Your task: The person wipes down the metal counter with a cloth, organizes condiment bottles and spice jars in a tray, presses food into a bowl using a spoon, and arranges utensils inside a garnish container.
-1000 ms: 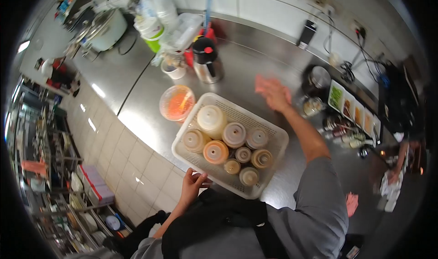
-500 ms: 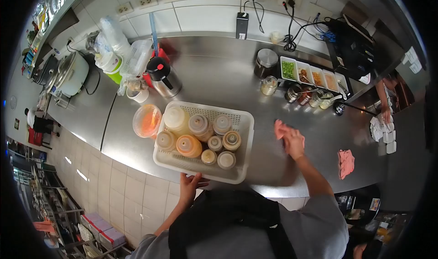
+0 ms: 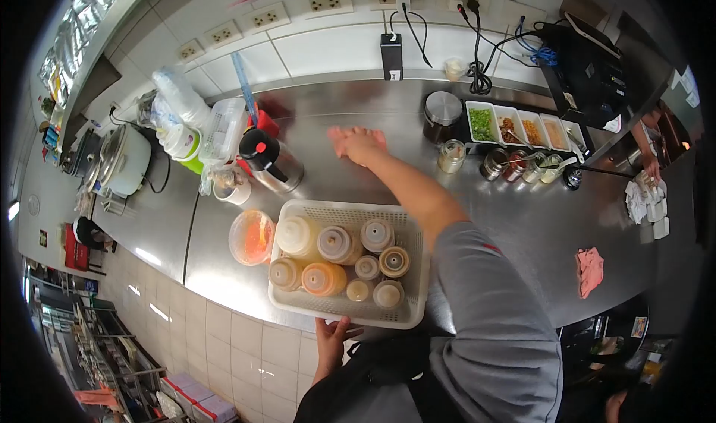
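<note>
Pink cloth [image 3: 340, 141] under flat, pressing right hand [image 3: 363, 147], upper centre, seemingly mid-wipe; left hand [image 3: 331, 339] spread at white basket [image 3: 423, 281] edge; clearance from vacuum flask [image 3: 280, 171] needed next.

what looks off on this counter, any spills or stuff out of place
No clear spill or damage shows. The white basket of bottles sits very close to the counter's front edge, by the left hand. A crumpled pink cloth also lies loose, to the right.

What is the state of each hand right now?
Left hand: open, at near edge of white basket.
Right hand: palm down on a pink cloth; grip cannot be told.
</note>
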A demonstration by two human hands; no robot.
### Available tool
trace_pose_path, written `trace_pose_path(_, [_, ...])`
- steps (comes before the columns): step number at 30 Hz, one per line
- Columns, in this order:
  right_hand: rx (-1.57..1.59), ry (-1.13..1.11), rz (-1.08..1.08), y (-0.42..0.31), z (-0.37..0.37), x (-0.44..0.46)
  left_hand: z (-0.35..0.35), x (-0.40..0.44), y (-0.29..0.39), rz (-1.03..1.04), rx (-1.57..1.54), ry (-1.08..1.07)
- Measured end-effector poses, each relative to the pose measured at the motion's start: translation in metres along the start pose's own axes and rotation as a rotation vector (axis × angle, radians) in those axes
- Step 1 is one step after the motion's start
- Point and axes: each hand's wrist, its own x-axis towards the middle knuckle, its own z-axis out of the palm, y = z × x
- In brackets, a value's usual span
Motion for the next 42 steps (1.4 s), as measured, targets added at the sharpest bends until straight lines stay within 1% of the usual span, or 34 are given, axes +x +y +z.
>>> trace_pose_path(2, [-0.110, -0.331, -0.138, 0.011, 0.007, -0.007, 0.004, 0.002, 0.001, 0.017, -0.024, -0.013])
trace_pose_path(3, [-0.105, -0.340, -0.126, 0.024, 0.007, -0.018, 0.002, 0.001, 0.000, 0.002, -0.018, -0.014])
trace_pose_path(4, [-0.098, -0.269, -0.323, 0.057, 0.014, -0.024, 0.004, 0.006, -0.001, 0.034, -0.014, -0.019])
trace_pose_path(6, [-0.038, -0.249, -0.476, 0.076, -0.039, -0.061, 0.009, 0.014, -0.004, 0.062, -0.014, -0.034])
trace_pose_path(7, [0.014, -0.303, -0.434, 0.063, -0.094, -0.097, 0.009, 0.019, -0.006, 0.080, -0.010, -0.033])
trace_pose_path(9, [-0.099, -0.238, -0.219, 0.111, -0.089, -0.160, 0.013, 0.027, -0.008, 0.107, -0.017, -0.024])
trace_pose_path(10, [0.005, -0.212, -0.160, 0.119, -0.098, -0.199, 0.016, 0.031, -0.006, 0.118, -0.035, -0.026])
trace_pose_path(12, [0.089, -0.229, -0.084, 0.118, -0.127, -0.275, 0.020, 0.040, -0.006, 0.127, -0.009, -0.024])
trace_pose_path(13, [0.072, -0.279, -0.063, 0.105, -0.156, -0.311, 0.022, 0.046, -0.008, 0.124, -0.003, -0.041])
trace_pose_path(14, [0.084, -0.289, 0.025, 0.095, -0.175, -0.343, 0.024, 0.052, -0.010, 0.121, -0.027, -0.025])
trace_pose_path(15, [0.097, -0.296, 0.112, 0.088, -0.191, -0.370, 0.026, 0.059, -0.011, 0.119, -0.050, -0.009])
trace_pose_path(17, [0.036, -0.317, 0.219, 0.083, -0.218, -0.415, 0.034, 0.071, -0.007, 0.138, -0.047, -0.039])
trace_pose_path(18, [0.037, -0.308, 0.232, 0.087, -0.229, -0.427, 0.040, 0.076, -0.003, 0.158, -0.054, -0.054])
trace_pose_path(20, [-0.005, -0.533, 0.379, 0.091, -0.251, -0.444, 0.055, 0.084, 0.005, 0.177, -0.061, -0.079])
trace_pose_path(21, [-0.015, -0.597, 0.456, 0.089, -0.261, -0.445, 0.060, 0.095, 0.005, 0.206, -0.078, -0.114])
trace_pose_path(22, [-0.013, -0.591, 0.460, 0.085, -0.267, -0.444, 0.063, 0.107, 0.006, 0.237, -0.094, -0.146])
trace_pose_path(24, [-0.069, -0.617, 0.522, 0.078, -0.269, -0.444, 0.074, 0.133, 0.011, 0.247, -0.083, -0.143])
trace_pose_path(25, [-0.065, -0.614, 0.521, 0.078, -0.266, -0.444, 0.082, 0.144, 0.015, 0.224, -0.085, -0.122])
trace_pose_path(27, [-0.153, -0.601, 0.526, 0.080, -0.257, -0.445, 0.096, 0.164, 0.026, 0.204, -0.083, -0.103])
trace_pose_path(29, [-0.127, -0.572, 0.518, 0.090, -0.252, -0.447, 0.107, 0.182, 0.034, 0.257, -0.065, -0.155])
trace_pose_path(32, [-0.098, -0.510, 0.493, 0.098, -0.253, -0.454, 0.123, 0.207, 0.046, 0.264, -0.036, -0.138])
trace_pose_path(34, [-0.101, -0.479, 0.473, 0.102, -0.258, -0.457, 0.128, 0.218, 0.055, 0.260, -0.030, -0.174])
trace_pose_path(38, [-0.094, -0.486, 0.459, 0.103, -0.248, -0.467, 0.136, 0.235, 0.061, 0.282, 0.005, -0.113])
trace_pose_path(39, [-0.086, -0.378, 0.427, 0.107, -0.243, -0.474, 0.141, 0.239, 0.061, 0.291, -0.013, -0.063])
trace_pose_path(40, [-0.076, -0.267, 0.399, 0.111, -0.240, -0.479, 0.145, 0.242, 0.063, 0.289, -0.015, -0.065])
trace_pose_path(41, [-0.078, -0.266, 0.407, 0.118, -0.236, -0.483, 0.150, 0.244, 0.066, 0.296, -0.013, -0.048])
trace_pose_path(42, [-0.088, -0.199, 0.466, 0.123, -0.233, -0.489, 0.153, 0.247, 0.068, 0.301, -0.006, -0.034])
